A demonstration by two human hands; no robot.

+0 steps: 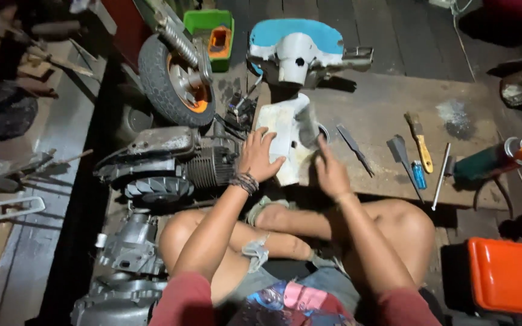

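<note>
Tool-strewn board (388, 108) on plank floor (418, 36)

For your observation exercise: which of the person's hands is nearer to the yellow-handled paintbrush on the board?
Right. The right hand rests on the near edge of the white panel, on the side facing the yellow-handled paintbrush. The left hand lies on the panel's far side.

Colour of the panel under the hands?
Off-white panel, scuffed; head view.

A scooter wheel (176, 81) stands beside a green bin (196, 23); a paintbrush (419, 142), blue lighter (418, 175) and orange toolbox (509, 274) lie rightward.
</note>
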